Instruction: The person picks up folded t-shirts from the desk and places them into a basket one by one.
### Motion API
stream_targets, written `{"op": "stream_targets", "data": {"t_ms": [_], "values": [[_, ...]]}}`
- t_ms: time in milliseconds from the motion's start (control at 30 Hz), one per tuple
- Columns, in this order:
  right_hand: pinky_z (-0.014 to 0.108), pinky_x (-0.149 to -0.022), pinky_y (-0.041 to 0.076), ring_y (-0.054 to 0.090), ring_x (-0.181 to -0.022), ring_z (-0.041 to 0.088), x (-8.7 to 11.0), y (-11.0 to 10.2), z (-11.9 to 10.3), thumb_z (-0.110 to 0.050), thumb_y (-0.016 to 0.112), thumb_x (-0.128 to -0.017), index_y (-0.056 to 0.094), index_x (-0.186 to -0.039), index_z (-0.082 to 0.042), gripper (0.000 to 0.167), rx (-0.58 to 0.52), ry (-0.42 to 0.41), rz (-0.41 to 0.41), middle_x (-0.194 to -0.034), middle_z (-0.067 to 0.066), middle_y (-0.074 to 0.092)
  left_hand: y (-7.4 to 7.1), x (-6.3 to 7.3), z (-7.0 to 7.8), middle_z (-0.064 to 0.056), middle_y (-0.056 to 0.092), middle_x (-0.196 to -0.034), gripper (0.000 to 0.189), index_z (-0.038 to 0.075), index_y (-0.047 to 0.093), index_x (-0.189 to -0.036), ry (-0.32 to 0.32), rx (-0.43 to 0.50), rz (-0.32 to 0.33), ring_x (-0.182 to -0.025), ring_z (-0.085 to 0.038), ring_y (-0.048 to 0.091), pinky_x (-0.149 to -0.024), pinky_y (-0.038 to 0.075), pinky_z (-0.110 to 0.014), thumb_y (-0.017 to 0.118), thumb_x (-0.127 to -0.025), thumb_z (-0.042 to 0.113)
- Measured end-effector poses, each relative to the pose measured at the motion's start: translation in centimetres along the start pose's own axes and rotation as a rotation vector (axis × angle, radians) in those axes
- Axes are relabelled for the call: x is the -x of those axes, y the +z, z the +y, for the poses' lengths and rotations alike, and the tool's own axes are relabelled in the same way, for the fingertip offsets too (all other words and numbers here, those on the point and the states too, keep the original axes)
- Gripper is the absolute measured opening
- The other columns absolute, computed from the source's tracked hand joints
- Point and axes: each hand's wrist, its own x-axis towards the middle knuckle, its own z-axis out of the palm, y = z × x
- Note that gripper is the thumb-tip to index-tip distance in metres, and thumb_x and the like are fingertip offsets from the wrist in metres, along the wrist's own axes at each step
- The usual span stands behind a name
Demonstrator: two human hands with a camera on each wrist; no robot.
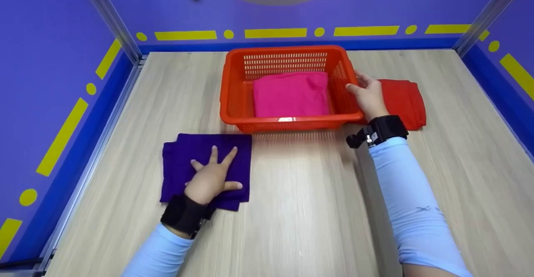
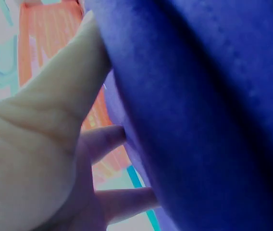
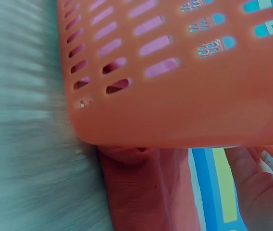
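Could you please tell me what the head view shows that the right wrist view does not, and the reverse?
Only the head view shows the left hand spread on the purple cloth.

Only the right wrist view shows pink visible through the slotted outside of the orange basket.

Both show the basket, the red cloth and the right hand.

Room to pass over table [image 1: 300,210] at lower centre of head view, between sleeves [image 1: 413,202]. Basket [image 1: 254,123] blocks upper centre, right hand [image 1: 370,96] at its right rim (red cloth [image 1: 404,101] just beyond). Purple cloth [image 1: 183,156] under left hand [image 1: 210,179] takes left of centre. Wall [image 1: 283,17] closes top.
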Motion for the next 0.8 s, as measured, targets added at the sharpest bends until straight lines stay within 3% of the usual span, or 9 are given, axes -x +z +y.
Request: {"op": "stream_targets", "data": {"t_ms": [500, 800], "values": [[0.04, -0.114, 0.039, 0.046, -0.138, 0.025, -0.2, 0.1, 0.0, -0.01, 0.054, -0.103, 0.028, -0.161, -0.012, 0.063, -0.015, 0.006, -0.016, -0.158, 0.013, 0.042, 2.2, -0.7, 6.9, -0.034, 0.027, -0.158, 0.104, 0.029, 0.025, -0.163, 0.021, -0.265, 0.04, -0.118, -0.075, 0.04, -0.06, 0.057, -0.063, 0.071, -0.078, 0.067], [0.041, -0.114, 0.04, 0.046, -0.137, 0.024, 0.2, 0.0, 0.0, -0.011, 0.053, -0.104, 0.028, -0.161, -0.012, 0.062, -0.024, 0.015, -0.013, -0.157, 0.012, 0.042, 3.4, -1.6, 10.9, -0.029, 0.025, -0.16, 0.105, 0.034, 0.019, -0.163, 0.006, -0.353, 0.01, -0.121, -0.071, 0.042, -0.063, 0.058, -0.061, 0.063, -0.077, 0.075]]}}
